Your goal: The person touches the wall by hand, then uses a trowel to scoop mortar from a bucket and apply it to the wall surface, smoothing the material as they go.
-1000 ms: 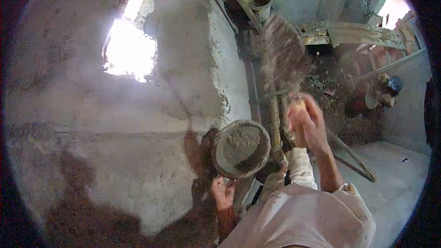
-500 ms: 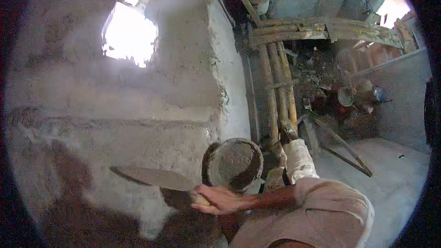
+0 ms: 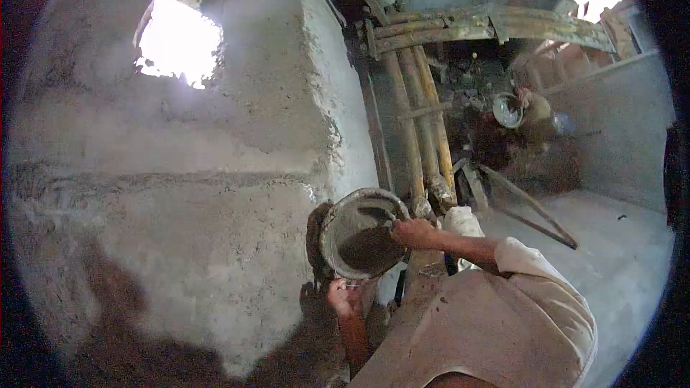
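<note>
Wall (image 3: 180, 194): rough grey plaster, close on the left, within reach of the pan.
Left hand (image 3: 345, 298): clenched on the pan's lower rim, propping it tilted toward the person.
Pan (image 3: 361, 233): round metal, dark wet mortar pooled low inside.
Right hand (image 3: 413, 231): grasping a trowel (image 3: 381, 213), its blade dipped into the pan.
Poles (image 3: 420, 136): bamboo, lashed together, below.

Left hand (image 3: 345, 297) grips rim of mortar pan (image 3: 361, 232); right hand (image 3: 415, 231) reaches inside, trowel (image 3: 379, 213) in mortar; plastered wall (image 3: 180, 194) beside.
</note>
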Demonstrator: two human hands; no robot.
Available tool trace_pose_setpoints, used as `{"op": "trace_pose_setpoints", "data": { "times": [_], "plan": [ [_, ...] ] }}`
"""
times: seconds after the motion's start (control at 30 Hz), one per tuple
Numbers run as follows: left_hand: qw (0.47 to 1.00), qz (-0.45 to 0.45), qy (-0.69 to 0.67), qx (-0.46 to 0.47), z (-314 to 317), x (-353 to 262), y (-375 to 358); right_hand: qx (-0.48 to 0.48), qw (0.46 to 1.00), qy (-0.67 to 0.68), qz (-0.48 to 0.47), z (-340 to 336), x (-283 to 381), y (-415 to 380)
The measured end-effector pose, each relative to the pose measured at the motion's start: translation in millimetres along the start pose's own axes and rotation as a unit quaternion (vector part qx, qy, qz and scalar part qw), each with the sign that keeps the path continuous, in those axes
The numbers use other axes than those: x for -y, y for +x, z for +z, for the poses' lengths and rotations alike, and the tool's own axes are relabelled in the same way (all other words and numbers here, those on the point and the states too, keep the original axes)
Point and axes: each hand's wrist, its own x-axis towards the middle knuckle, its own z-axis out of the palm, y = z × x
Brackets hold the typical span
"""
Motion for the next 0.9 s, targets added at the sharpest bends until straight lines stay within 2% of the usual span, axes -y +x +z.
{"op": "trace_pose_setpoints", "data": {
  "times": [0.03,0.07,0.1,0.13,0.17,0.2,0.23,0.27,0.3,0.37,0.4,0.47,0.5,0.53,0.6,0.63,0.7,0.73,0.77,0.8,0.83,0.87,0.9],
  "plan": [
    [0.993,0.004,0.031,-0.112,14,-2,-4,-0.003,0.997,-0.008,-0.072,25,-28,26],
    [0.993,0.006,0.039,-0.111,15,-4,-2,-0.008,0.99,-0.016,-0.143,52,-56,52],
    [0.997,-0.003,-0.003,-0.08,15,-5,2,-0.12,0.937,-0.034,-0.326,51,-77,60],
    [0.997,-0.013,-0.048,-0.051,17,-3,3,-0.112,0.937,0.031,-0.328,35,-76,48],
    [0.998,0.055,-0.004,-0.003,23,0,1,-0.104,0.933,0.097,-0.331,17,-75,34],
    [0.991,0.125,0.032,0.04,29,3,-2,-0.099,0.933,0.094,-0.333,-19,-54,-5],
    [0.997,0.064,-0.02,0.038,27,1,9,-0.016,0.948,0.253,-0.193,-58,-30,-42],
    [0.998,0.031,-0.054,0.027,28,0,17,0.065,0.914,0.397,-0.042,-83,-14,-66],
    [0.996,0.0,-0.089,0.013,31,-1,24,0.063,0.916,0.393,-0.049,-93,-8,-80],
    [0.996,-0.001,-0.09,0.019,37,-4,25,0.028,0.874,0.485,-0.019,-100,2,-99],
    [0.996,-0.009,-0.089,0.02,39,-4,24,0.028,0.875,0.483,-0.02,-104,7,-107],
    [0.995,0.003,-0.088,0.04,34,-3,28,-0.084,0.804,0.582,-0.089,-110,20,-120],
    [0.998,0.007,-0.066,0.02,41,-5,23,-0.128,0.776,0.612,-0.082,-120,31,-123],
    [0.998,0.009,-0.059,-0.002,46,-8,19,-0.128,0.775,0.613,-0.086,-129,41,-121],
    [0.998,0.016,-0.049,-0.022,49,-11,15,-0.381,0.738,0.537,-0.146,-150,62,-110],
    [0.998,0.008,-0.044,-0.039,45,-11,14,-0.464,0.726,0.486,-0.148,-157,66,-91],
    [0.999,0.008,0.005,-0.05,16,-7,17,-0.595,0.668,0.425,-0.139,-176,90,-56],
    [0.998,0.009,0.025,-0.049,0,-3,19,-0.601,0.644,0.455,-0.131,-188,112,-44],
    [0.998,0.01,0.037,-0.048,-8,0,19,-0.716,0.631,0.28,-0.104,-193,123,-10],
    [0.998,0.01,0.037,-0.053,-15,6,18,-0.677,0.643,0.341,-0.109,-189,147,28],
    [0.998,0.017,0.039,-0.056,-19,10,16,-0.599,0.671,0.421,-0.119,-186,181,45],
    [0.996,0.03,0.045,-0.065,-26,12,11,-0.66,0.709,0.204,-0.14,-167,214,72],
    [0.994,0.051,0.058,-0.076,-32,12,6,-0.464,0.782,0.371,-0.191,-165,249,51]
  ]
}}
